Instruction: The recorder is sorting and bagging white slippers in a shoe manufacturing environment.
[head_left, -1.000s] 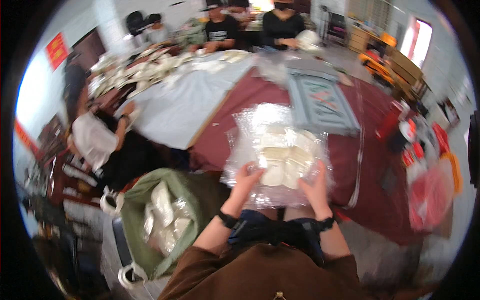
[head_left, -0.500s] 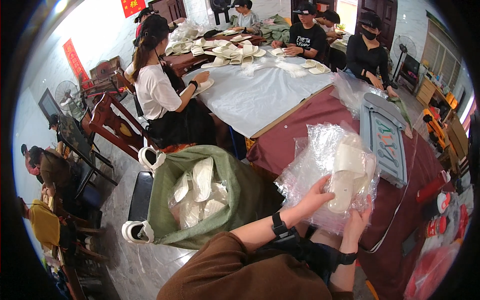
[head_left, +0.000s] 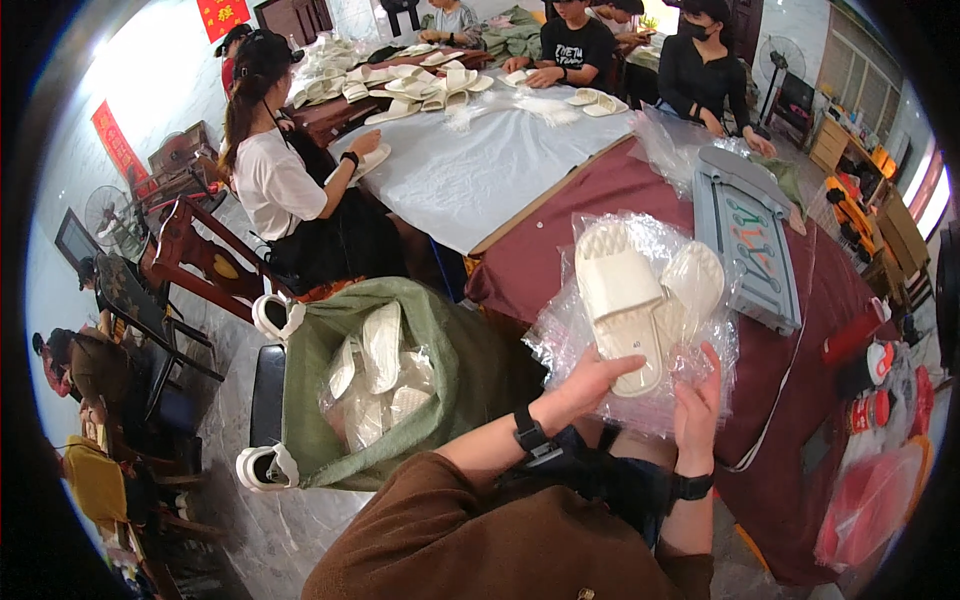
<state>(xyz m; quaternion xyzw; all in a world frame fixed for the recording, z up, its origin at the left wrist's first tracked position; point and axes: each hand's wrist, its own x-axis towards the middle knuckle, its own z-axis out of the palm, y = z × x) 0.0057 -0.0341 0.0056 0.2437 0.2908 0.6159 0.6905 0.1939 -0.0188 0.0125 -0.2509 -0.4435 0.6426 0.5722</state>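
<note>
I hold a clear plastic bag (head_left: pixel 640 310) with a pair of white slippers (head_left: pixel 625 295) inside, lifted over the near edge of the dark red table (head_left: pixel 800 380). My left hand (head_left: pixel 590 380) grips the bag's lower left part under the slippers. My right hand (head_left: pixel 697 410) holds its lower right edge. Both wrists carry black bands. To my left stands a green sack (head_left: pixel 450 370), open at the top, with several bagged white slippers (head_left: pixel 375 380) in it.
A grey slotted tray (head_left: pixel 745 235) lies on the red table beyond the bag. Red packets (head_left: pixel 880 480) sit at the right. A person in a white shirt (head_left: pixel 275 185) sits at the white-covered table (head_left: pixel 480 160); other people work at its far end among white slippers.
The view has swung left and closer. The bagged slippers moved from flat on the table to raised in both hands, nearer the green sack.
</note>
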